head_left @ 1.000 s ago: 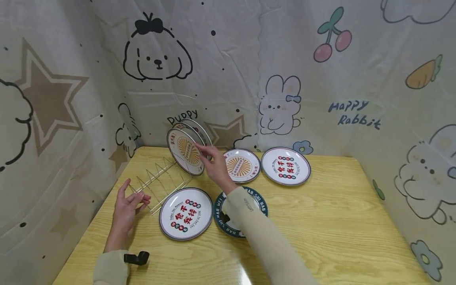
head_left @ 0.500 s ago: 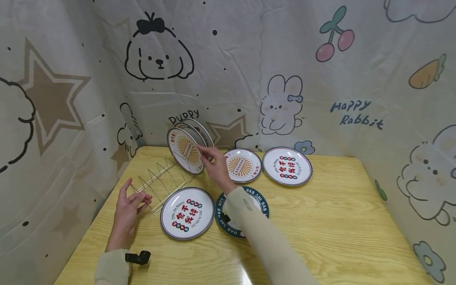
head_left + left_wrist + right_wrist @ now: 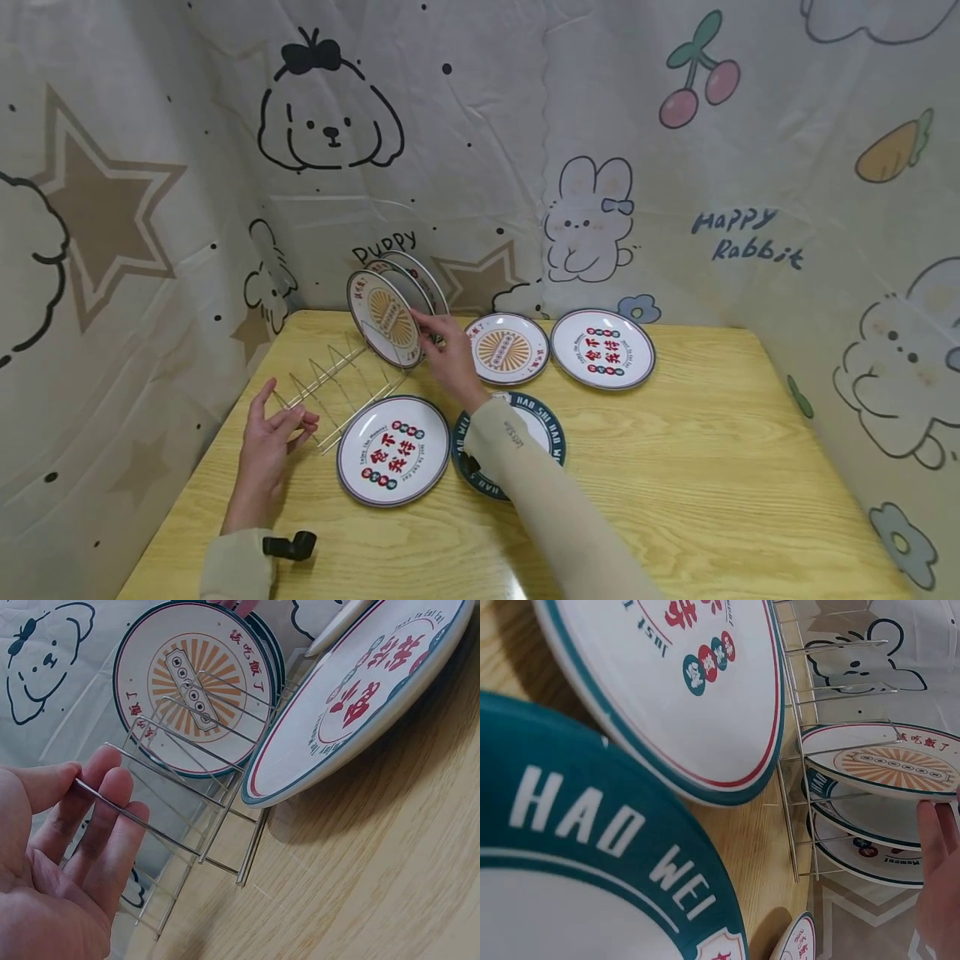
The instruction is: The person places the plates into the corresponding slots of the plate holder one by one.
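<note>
My right hand (image 3: pixel 450 358) pinches the right rim of a white plate with an orange sunburst print (image 3: pixel 386 321), which stands on edge in a wire plate rack (image 3: pixel 161 835). Behind it two more plates stand upright in the rack, a dark-rimmed plate (image 3: pixel 862 814) and a white plate with a small print (image 3: pixel 866 859). At the rack's near end my left hand (image 3: pixel 266 442) pinches the end wire between thumb and fingers. A white plate with red lettering (image 3: pixel 393 450) lies beside the rack's near right side.
A green-rimmed plate (image 3: pixel 551 425) lies partly under my right forearm. Farther back lie another sunburst plate (image 3: pixel 510 348) and another red-lettered plate (image 3: pixel 602 350). The wooden table (image 3: pixel 712 467) meets a printed curtain (image 3: pixel 480 125) at the back and sides.
The sunburst plate in my right hand has shifted slightly left, away from the plates behind it. My left hand keeps its hold on the rack.
</note>
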